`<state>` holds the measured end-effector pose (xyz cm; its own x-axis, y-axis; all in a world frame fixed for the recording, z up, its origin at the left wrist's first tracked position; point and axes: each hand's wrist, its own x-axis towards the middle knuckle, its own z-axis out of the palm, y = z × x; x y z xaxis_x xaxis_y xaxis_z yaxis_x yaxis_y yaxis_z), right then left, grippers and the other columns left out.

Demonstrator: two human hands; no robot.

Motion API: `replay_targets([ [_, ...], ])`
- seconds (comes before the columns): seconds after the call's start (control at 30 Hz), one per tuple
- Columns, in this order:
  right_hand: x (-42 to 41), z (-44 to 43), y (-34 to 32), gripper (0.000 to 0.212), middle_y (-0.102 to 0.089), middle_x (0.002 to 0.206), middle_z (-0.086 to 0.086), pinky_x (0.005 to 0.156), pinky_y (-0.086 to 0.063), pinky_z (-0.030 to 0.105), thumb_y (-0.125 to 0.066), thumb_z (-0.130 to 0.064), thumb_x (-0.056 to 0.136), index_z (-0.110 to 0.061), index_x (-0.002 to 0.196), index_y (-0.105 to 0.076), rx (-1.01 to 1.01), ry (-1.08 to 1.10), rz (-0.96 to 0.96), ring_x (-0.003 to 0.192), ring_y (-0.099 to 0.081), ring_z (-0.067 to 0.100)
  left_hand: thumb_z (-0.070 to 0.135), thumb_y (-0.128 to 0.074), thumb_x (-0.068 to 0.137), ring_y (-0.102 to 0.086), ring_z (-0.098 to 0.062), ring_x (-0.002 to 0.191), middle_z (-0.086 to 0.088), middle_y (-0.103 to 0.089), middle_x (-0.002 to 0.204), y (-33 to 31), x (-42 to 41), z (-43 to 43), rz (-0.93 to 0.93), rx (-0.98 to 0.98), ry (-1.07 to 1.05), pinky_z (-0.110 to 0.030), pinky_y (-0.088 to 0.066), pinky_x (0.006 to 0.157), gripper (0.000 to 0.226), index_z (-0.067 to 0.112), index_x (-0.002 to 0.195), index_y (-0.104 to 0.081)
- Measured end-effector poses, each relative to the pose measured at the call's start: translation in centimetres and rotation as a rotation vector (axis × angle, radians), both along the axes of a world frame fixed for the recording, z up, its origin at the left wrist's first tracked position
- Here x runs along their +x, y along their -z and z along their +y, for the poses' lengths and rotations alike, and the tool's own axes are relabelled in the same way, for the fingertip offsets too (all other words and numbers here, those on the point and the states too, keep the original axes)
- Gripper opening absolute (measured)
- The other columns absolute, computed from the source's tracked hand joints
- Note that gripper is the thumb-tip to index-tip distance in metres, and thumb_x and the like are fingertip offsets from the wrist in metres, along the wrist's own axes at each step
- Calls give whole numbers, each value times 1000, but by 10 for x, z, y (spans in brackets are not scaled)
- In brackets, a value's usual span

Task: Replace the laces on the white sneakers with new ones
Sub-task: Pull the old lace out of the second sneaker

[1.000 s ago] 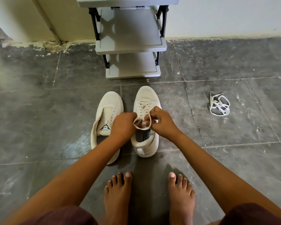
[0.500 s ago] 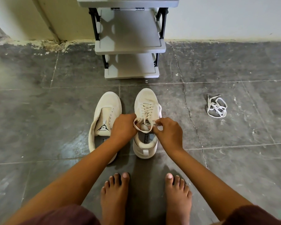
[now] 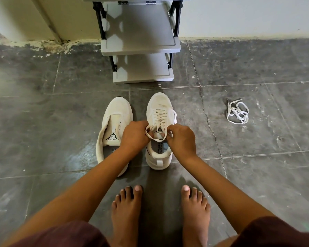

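Pinching the lace [image 3: 156, 140], left hand [image 3: 134, 135] and right hand [image 3: 181, 138] could tug unevenly and yank one end through the sneaker [image 3: 159, 107] eyelets.

Left arm [image 3: 89, 179] and right arm [image 3: 221, 184] reach forward and converge, wrists close together. Left hand [image 3: 135, 135]: knuckles up, fingers curled, pinching one side of a lace [image 3: 156, 139] loop. Right hand [image 3: 182, 139]: also curled, pinching the other side. Hands near each other, not touching. Left foot [image 3: 126, 216] and right foot [image 3: 194, 214] bare, toes forward, apart.
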<state>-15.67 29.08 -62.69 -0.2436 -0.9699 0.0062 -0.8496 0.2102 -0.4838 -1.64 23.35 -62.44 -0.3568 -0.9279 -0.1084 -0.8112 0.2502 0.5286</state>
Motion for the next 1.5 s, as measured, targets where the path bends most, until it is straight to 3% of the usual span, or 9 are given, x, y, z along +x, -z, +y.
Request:
replay_targets([
  [0.1, -6, 2, -1, 22, -70, 102, 8, 73, -50, 33, -57, -23, 92, -11, 105, -69, 38, -33, 51, 90, -63, 25, 29, -58, 90, -61, -28, 76, -12, -68, 82, -1, 0, 0, 6, 3, 11, -29, -41, 63, 22, 9, 85, -66],
  [0.2, -9, 6, 0, 25, -69, 106, 7, 74, -49, 30, -56, -27, 93, -11, 108, -69, 39, -37, 61, 92, -64, 23, 30, -58, 90, -58, -25, 71, -12, -68, 81, -1, 0, 0, -3, -3, 5, -28, -36, 61, 24, 8, 83, -65],
  [0.37, -4, 8, 0, 26, -69, 108, 11, 78, -53, 37, -58, -23, 93, -8, 111, -68, -9, -19, 19, 93, -64, 28, 29, -59, 89, -55, -22, 68, -12, -68, 81, 0, 0, 0, -7, -3, -5, -28, -34, 61, 22, 9, 83, -65],
  [0.7, -1, 9, -1, 23, -70, 104, 9, 72, -48, 31, -58, -24, 92, -10, 107, -70, -13, 51, 58, 91, -65, 26, 28, -59, 89, -51, -20, 68, -12, -67, 81, 1, -1, 1, -13, -10, -13, -27, -32, 61, 21, 9, 83, -65],
  [0.8, -1, 9, -1, 25, -70, 103, 9, 73, -49, 32, -56, -27, 93, -11, 107, -69, 20, 54, 90, 91, -65, 26, 26, -60, 88, -57, -28, 74, -14, -67, 80, 1, -1, 0, -27, -6, -6, -29, -33, 60, 19, 8, 82, -64],
  [0.9, 2, 6, -3, 23, -70, 105, 11, 76, -51, 36, -58, -20, 93, -10, 110, -69, -25, 86, 29, 92, -65, 28, 27, -59, 88, -54, -25, 70, -13, -66, 79, 1, -1, 0, -41, -15, 4, -30, -33, 60, 20, 8, 80, -63],
  [1.0, 6, 2, -4, 19, -69, 103, 11, 75, -53, 38, -55, -13, 93, -8, 105, -69, -27, 55, 46, 91, -64, 29, 27, -59, 89, -53, -23, 69, -13, -66, 79, 1, -2, -1, -47, 1, 7, -30, -37, 60, 20, 9, 80, -63],
  [1.3, -5, 9, -4, 26, -68, 101, 13, 70, -51, 37, -50, -22, 97, -6, 106, -68, -31, -67, 109, 85, -65, 29, 27, -59, 89, -47, -18, 65, -12, -65, 78, -1, -1, -1, -47, 15, 13, -29, -33, 60, 21, 18, 72, -50],
  [1.5, -6, 6, -3, 27, -67, 102, 7, 71, -51, 33, -42, -23, 100, -10, 104, -66, 44, -147, 238, 86, -64, 24, 28, -59, 89, -47, -18, 66, -12, -66, 79, 0, -1, -1, -49, 12, 14, -29, -34, 60, 20, 11, 78, -60],
])
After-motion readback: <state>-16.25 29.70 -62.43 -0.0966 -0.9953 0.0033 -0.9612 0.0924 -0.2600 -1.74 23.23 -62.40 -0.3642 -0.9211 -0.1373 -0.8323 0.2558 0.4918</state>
